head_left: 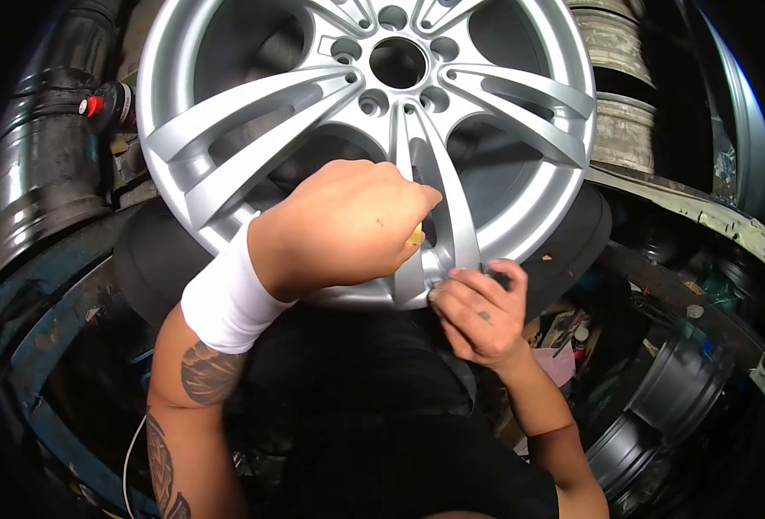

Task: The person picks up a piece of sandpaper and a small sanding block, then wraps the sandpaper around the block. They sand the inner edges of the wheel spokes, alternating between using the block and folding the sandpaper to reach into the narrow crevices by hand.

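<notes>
A silver alloy wheel [464, 203] lies face up across the person's dark-clothed legs, its split spokes running out from an open centre hole. My left hand [348, 221], with a white band on the wrist, is closed over the lower spoke. A small yellow piece [415, 234] shows under its fingers; its kind is mostly hidden. At the wheel's near edge, my right hand [482, 313] has curled fingers gripping the rim's lip close to the foot of that spoke.
A small dark bottle with a red cap [93, 106] stands left of the wheel. Metal barrels [45, 164] line the left side. Other wheels are stacked at upper right [611, 130], and grey rims [681, 385] sit at lower right among clutter. A blue metal frame [32, 346] runs along the left.
</notes>
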{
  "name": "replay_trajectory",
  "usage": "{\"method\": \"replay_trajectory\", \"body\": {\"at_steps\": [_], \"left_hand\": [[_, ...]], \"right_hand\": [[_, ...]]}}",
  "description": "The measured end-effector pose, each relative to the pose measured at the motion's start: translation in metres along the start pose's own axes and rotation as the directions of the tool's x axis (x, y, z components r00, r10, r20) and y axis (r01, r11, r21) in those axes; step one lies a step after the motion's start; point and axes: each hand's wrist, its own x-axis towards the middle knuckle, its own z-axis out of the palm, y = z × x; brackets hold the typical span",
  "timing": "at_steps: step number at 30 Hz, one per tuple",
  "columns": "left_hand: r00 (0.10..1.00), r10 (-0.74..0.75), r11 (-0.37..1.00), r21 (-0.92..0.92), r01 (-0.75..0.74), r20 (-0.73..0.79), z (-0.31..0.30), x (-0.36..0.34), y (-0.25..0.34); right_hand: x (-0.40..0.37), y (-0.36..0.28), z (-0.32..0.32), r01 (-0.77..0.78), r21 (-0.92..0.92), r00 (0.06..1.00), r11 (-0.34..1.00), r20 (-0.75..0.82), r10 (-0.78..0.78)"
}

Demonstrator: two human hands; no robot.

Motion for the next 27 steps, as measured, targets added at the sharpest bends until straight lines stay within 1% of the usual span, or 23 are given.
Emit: {"method": "replay_trajectory", "body": {"at_steps": [2,5,6,9,11,13,14,15,17,20,23,26,27], "left_hand": [[1.000,0.001,1.000,0.006,-0.001,0.008,0.000,0.001,0.000],[1.000,0.023,1.000,-0.004,-0.023,-0.009,0.003,0.000,-0.003],[1.000,0.015,1.000,0.001,-0.015,0.009,0.002,-0.001,-0.003],[0.999,0.027,1.000,-0.006,-0.026,0.047,0.002,0.002,-0.001],[0.998,0.046,0.998,-0.033,-0.044,0.048,0.005,0.001,-0.003],[0.996,0.026,0.999,-0.038,-0.023,0.080,0.006,-0.001,-0.002],[0.995,0.020,0.999,-0.040,-0.016,0.093,0.005,-0.001,-0.001],[0.995,0.037,0.998,-0.048,-0.032,0.096,0.006,0.000,-0.001],[0.992,0.067,0.996,-0.062,-0.061,0.105,0.005,-0.001,-0.002],[0.989,0.055,0.997,-0.059,-0.048,0.140,0.007,-0.001,0.000],[0.978,0.054,0.998,-0.047,-0.046,0.200,0.005,0.000,0.004],[0.987,0.095,0.995,-0.048,-0.089,0.132,0.011,-0.001,0.001],[0.985,0.081,0.996,-0.047,-0.075,0.152,0.010,-0.002,0.001]], "right_hand": [[0.002,0.002,-0.003,0.002,0.062,1.000,0.998,0.023,-0.004],[-0.003,0.010,-0.009,0.005,-0.014,1.000,1.000,0.011,-0.004],[-0.001,0.006,-0.007,-0.013,-0.027,1.000,1.000,0.004,0.013],[0.007,0.002,-0.004,-0.001,0.066,1.000,0.998,0.016,0.000],[0.001,0.011,-0.003,-0.004,0.074,1.000,0.997,-0.001,0.004],[-0.002,0.013,-0.003,-0.014,0.078,1.000,0.997,-0.014,0.015],[0.001,0.007,-0.003,-0.024,0.095,1.000,0.995,0.022,0.022],[0.002,0.002,0.002,-0.029,0.124,1.000,0.992,-0.003,0.030],[0.000,0.010,0.002,-0.002,0.095,1.000,0.995,-0.023,0.004],[-0.001,0.005,-0.002,-0.043,0.022,0.997,0.999,-0.058,0.044],[0.000,-0.006,0.006,-0.064,0.045,0.994,0.997,-0.083,0.068],[-0.001,0.000,0.002,-0.078,-0.008,0.991,0.997,-0.112,0.077],[-0.001,0.001,0.001,-0.081,-0.027,0.990,0.996,-0.117,0.077]]}}
